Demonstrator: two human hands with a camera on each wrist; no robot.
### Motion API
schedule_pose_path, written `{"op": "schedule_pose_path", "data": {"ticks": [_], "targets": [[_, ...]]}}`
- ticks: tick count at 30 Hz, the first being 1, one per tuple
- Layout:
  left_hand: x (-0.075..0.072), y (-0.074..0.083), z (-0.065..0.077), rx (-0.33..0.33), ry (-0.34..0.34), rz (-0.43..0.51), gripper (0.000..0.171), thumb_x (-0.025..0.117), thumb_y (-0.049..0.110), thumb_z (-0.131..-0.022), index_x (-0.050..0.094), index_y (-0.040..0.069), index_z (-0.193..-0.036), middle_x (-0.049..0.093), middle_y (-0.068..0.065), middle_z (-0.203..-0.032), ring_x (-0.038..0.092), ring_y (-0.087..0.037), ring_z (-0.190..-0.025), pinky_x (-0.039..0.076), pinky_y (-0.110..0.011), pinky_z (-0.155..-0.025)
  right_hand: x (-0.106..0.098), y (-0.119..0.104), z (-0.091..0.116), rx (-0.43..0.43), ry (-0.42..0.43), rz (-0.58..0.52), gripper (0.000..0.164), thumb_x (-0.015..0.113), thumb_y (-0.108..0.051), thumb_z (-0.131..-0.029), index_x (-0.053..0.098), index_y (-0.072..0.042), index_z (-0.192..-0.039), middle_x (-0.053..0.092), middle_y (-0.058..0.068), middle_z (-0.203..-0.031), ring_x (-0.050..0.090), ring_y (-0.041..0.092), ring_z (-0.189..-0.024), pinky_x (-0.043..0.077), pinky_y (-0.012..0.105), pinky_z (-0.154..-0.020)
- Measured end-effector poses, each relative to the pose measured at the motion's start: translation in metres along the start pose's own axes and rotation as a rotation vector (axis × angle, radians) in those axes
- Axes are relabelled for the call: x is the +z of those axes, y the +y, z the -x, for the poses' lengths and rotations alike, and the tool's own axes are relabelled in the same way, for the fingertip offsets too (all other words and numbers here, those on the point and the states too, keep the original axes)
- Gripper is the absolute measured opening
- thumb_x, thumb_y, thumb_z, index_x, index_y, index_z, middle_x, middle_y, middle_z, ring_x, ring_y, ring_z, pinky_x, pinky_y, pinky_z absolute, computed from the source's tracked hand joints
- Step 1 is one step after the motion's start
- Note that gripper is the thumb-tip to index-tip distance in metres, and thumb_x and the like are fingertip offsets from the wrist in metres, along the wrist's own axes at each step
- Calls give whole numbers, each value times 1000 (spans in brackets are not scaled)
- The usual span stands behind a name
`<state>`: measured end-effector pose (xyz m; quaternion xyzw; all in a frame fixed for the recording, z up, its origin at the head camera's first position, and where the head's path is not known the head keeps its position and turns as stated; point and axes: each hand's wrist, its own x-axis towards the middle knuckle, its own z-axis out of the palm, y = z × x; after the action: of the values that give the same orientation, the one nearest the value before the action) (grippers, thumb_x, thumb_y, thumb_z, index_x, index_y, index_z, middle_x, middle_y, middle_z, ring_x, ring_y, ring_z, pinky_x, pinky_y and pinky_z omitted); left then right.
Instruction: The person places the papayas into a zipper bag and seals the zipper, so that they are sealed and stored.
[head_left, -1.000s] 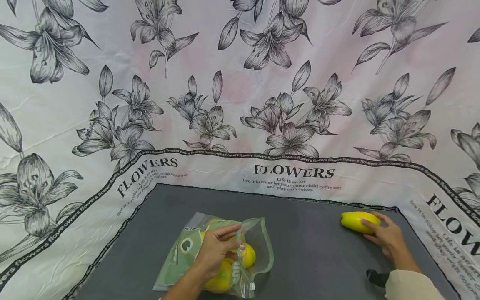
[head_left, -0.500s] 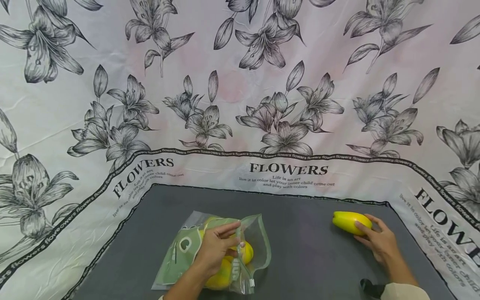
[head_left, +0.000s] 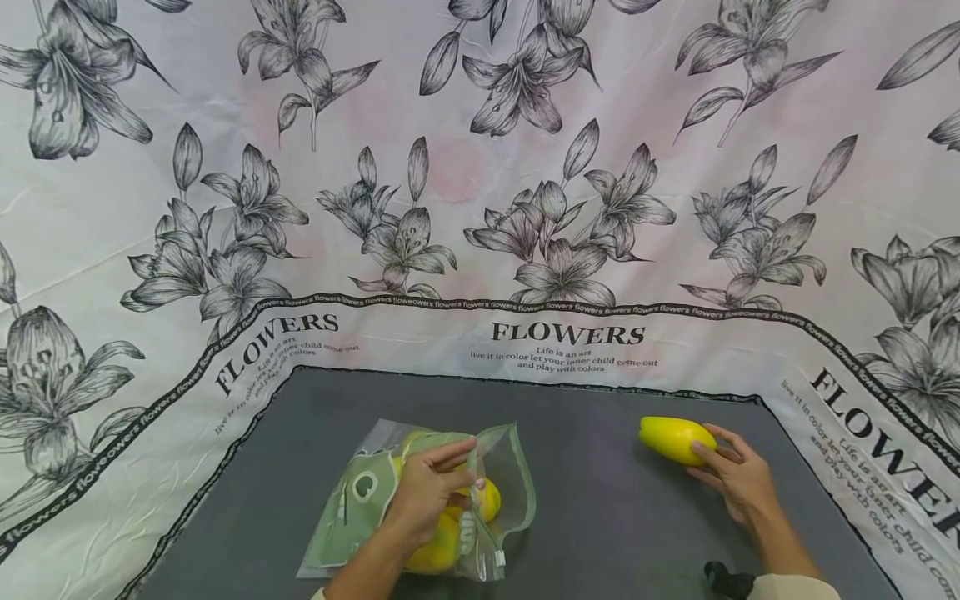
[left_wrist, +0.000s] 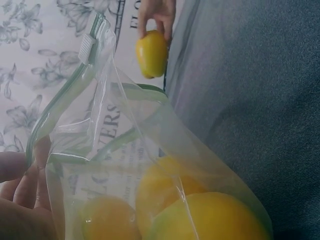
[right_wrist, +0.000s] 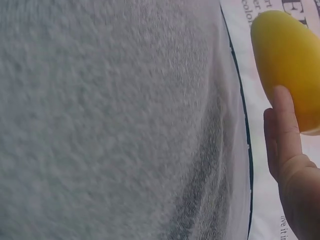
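Note:
My left hand pinches the upper rim of a clear and green zip bag, whose mouth gapes toward the right. Inside the bag sit several yellow fruits, one of them round and smaller, as the left wrist view shows. A white slider is on the zip track. Over the right part of the table, my right hand grips a smooth, oblong yellow fruit by its near end, with a greenish tip pointing left. The right wrist view shows this fruit held up, apart from the bag.
A dark grey cloth covers the table. White floral fabric hangs behind and along both sides. On the right wrist is a black device, by a light sleeve.
My right hand has moved left with the oblong yellow fruit, toward the bag. My left hand keeps its hold on the bag's rim; the head view has shifted slightly.

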<state>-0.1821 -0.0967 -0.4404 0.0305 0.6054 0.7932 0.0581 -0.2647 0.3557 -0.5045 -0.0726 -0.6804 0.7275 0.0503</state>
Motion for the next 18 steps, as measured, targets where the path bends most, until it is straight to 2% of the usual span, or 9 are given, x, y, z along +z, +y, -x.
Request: {"op": "schedule_pose_path", "data": {"ticks": [5, 10, 15, 18], "targets": [[0, 1, 0, 3, 4, 12, 46, 67, -5, -86, 57, -4, -131, 51, -19, -136, 58, -30, -112, 56, -27, -55, 8, -5, 10, -1, -35, -62, 57, 74, -14, -87, 49, -10, -138, 54, 1, -108, 64, 12, -88, 56, 39, -80], [2, 1, -1, 11, 9, 14, 46, 66, -7, -85, 57, -5, -130, 52, -20, -135, 63, -30, -102, 56, -26, -54, 19, -12, 27, -59, -109, -142, 52, 69, -7, -90, 49, -7, -138, 61, 1, -106, 64, 15, -92, 55, 42, -82], [2, 1, 0, 9, 10, 13, 46, 66, -8, -85, 57, -5, -130, 52, -20, -135, 68, -29, -89, 56, -25, -53, 33, -17, 45, -137, -160, -140, 49, 65, -1, -92, 47, -1, -137, 62, 3, -109, 64, 17, -95, 54, 43, -82], [2, 1, 1, 6, 8, 10, 46, 66, -8, -85, 57, -5, -130, 52, -20, -135, 68, -28, -88, 56, -25, -53, 41, -21, 54, -177, -181, -123, 48, 63, 1, -93, 45, 2, -137, 60, 5, -110, 63, 17, -96, 54, 43, -82]]}}
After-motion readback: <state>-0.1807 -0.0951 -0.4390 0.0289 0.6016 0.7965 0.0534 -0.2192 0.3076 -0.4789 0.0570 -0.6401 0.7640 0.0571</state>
